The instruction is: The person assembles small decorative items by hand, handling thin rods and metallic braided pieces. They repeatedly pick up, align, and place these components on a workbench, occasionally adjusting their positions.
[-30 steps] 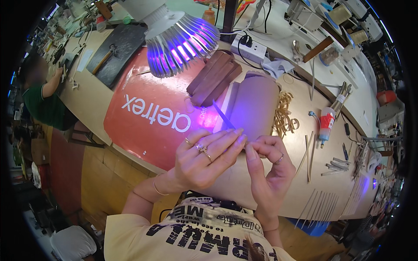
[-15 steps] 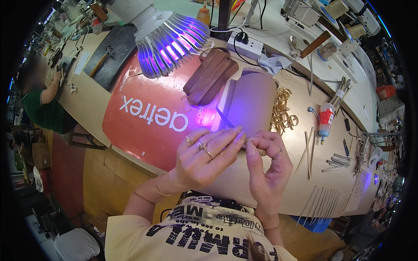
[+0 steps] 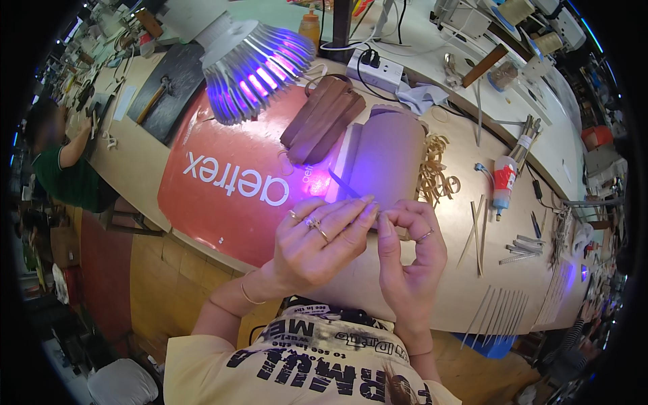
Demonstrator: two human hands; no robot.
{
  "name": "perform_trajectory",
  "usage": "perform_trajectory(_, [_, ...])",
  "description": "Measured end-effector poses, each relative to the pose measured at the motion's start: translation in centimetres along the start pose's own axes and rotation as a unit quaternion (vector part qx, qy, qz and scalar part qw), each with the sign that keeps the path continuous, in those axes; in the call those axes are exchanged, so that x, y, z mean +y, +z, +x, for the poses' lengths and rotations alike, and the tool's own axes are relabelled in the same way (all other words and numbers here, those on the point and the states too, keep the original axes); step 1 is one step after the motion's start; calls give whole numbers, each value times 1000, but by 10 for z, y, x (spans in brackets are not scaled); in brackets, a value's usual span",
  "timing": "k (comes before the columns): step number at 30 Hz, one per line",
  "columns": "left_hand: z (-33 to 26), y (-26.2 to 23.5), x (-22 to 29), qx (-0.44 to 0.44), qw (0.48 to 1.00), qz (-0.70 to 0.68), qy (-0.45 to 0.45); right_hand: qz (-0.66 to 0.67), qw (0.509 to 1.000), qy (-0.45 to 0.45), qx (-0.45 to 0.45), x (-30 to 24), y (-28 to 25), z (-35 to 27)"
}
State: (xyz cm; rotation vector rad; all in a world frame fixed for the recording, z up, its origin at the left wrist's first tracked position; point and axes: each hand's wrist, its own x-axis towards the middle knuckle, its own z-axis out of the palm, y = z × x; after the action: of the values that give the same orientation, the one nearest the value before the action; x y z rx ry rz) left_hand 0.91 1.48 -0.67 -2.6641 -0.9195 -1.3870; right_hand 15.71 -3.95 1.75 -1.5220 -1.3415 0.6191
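Observation:
A thin dark strip [image 3: 343, 182] juts up and to the left from the fingertips of my left hand [image 3: 317, 246], which pinches it. Close beside it, the thumb and forefinger of my right hand [image 3: 413, 253] are pinched together at what looks like the strip's near end; fingers hide most of that end. Both hands are held over the near side of a brown padded block [image 3: 391, 158]. Beyond them to the left, a bundle of brown leather straps [image 3: 325, 118] lies on a red sheet [image 3: 226, 182].
A large lamp [image 3: 260, 71] with purple light hangs above the red sheet. Curled tan strips [image 3: 437, 169] lie right of the block. Farther right are a red-labelled bottle [image 3: 503, 182], thin rods [image 3: 499, 314] and short metal pieces [image 3: 523, 250]. At the far left sits another person [image 3: 67, 169].
My right hand has shifted slightly left, toward the left hand. The whole view has moved a little, while the strip stays in my fingers.

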Motion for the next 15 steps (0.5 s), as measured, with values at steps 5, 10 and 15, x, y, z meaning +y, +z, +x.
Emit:
perform_trajectory(5, [-4, -1, 2, -19, 981, -146, -128, -18, 999, -28, -24, 6, -1, -4])
perform_trajectory(10, [-9, 4, 2, 57, 905, -266, -327, 38, 989, -135, 41, 15, 17, -5])
perform_trajectory(15, [7, 4, -35, 51, 741, -577, -340, 210, 972, -95, 41, 26, -9, -20])
